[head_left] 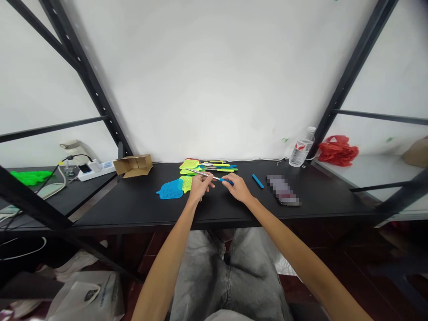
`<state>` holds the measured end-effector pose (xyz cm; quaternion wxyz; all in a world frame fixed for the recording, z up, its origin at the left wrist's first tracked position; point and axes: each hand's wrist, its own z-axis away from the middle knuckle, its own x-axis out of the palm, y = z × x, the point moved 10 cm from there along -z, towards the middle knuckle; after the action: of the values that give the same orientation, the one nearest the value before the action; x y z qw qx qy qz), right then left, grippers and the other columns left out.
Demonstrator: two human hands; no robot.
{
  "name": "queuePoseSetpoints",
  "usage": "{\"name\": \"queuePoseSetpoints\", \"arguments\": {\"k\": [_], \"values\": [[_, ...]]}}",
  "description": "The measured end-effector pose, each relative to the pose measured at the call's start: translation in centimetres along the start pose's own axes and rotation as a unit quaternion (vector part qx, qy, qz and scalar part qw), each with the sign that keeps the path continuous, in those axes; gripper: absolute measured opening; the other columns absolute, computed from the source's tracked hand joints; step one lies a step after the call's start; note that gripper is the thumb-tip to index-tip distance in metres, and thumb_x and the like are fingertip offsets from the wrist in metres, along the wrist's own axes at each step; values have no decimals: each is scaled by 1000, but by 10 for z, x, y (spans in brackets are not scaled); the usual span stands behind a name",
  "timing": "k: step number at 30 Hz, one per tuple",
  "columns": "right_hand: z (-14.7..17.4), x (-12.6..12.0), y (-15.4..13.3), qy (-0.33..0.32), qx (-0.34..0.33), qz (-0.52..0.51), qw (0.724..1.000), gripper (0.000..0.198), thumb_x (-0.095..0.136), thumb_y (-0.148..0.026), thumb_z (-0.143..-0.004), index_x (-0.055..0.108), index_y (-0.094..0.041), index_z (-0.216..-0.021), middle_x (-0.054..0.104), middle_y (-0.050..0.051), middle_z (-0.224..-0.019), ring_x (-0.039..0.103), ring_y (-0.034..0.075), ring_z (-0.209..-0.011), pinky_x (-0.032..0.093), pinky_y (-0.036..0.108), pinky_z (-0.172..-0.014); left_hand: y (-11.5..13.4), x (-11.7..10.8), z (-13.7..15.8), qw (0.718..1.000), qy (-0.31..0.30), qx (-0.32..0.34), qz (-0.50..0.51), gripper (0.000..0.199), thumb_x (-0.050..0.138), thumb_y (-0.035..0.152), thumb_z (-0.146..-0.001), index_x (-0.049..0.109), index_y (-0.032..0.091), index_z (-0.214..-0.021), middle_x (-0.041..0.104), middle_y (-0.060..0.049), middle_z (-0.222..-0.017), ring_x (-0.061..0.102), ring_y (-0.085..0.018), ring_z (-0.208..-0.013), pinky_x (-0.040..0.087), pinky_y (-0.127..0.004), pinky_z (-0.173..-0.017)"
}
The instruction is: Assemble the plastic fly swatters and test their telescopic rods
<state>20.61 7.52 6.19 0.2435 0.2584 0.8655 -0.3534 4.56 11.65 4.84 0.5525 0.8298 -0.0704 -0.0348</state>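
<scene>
Both my hands are over the black desk, working on one thin silver metal rod with a blue handle at its right end. My left hand pinches the rod near its middle. Closed around the blue handle is my right hand. Just left of my left hand, a blue fly swatter head lies flat, partly over a yellow-green one. Behind my hands is a pile of fly swatters with metal rods and coloured handles. A loose blue handle rests right of my right hand.
A phone with a blurred screen lies to the right on the desk. Behind it stands a water bottle, near a red plastic bag. At the back left are an open cardboard box and a power strip. Black metal posts flank the desk.
</scene>
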Motion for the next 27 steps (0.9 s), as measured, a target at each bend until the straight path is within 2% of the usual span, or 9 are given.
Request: {"name": "queuePoseSetpoints", "arguments": {"k": [6,8,11,14,19,27], "values": [[0,0,-2,11,-21,-31,999,25,53,-40,-98,69,-24,-108,67,5,-96,63,20,-91,46,31,-81,9,12,4,997,-47,31,-54,39,77,48,-72,72,14,-89,64,-2,-61,56,-11,-50,33,-19,-40],[0,-1,-2,15,-23,-36,999,24,53,-39,-97,69,-24,-107,67,5,-97,63,20,-91,46,31,-81,10,11,4,997,-42,29,-58,39,77,48,-72,73,14,-91,61,0,-57,51,-9,-47,31,-19,-39],[0,-3,0,25,-17,-33,999,23,54,-38,-97,69,-24,-107,67,5,-98,63,20,-92,47,31,-83,10,-6,3,999,30,19,-31,39,72,51,-76,73,15,-90,56,2,-52,42,-7,-40,28,-20,-38],[1,-3,3,26,-5,-27,999,22,55,-38,-97,69,-24,-106,67,5,-99,63,20,-92,47,31,-84,12,-24,4,994,107,27,-3,38,71,53,-77,69,15,-77,57,1,-52,40,-6,-38,28,-20,-38],[1,-3,5,25,-6,-30,999,22,56,-38,-96,70,-23,-105,68,6,-98,64,20,-90,47,30,-81,7,-13,0,998,52,20,-22,38,74,51,-75,70,13,-77,59,-1,-53,45,-8,-39,31,-21,-38],[-1,2,7,-4,-3,-45,999,22,56,-33,-95,74,-22,-99,69,4,-87,62,18,-77,43,29,-72,0,-3,-5,1000,12,22,-4,36,76,46,-73,70,12,-82,69,-6,-67,67,-17,-63,48,-24,-50]]}}
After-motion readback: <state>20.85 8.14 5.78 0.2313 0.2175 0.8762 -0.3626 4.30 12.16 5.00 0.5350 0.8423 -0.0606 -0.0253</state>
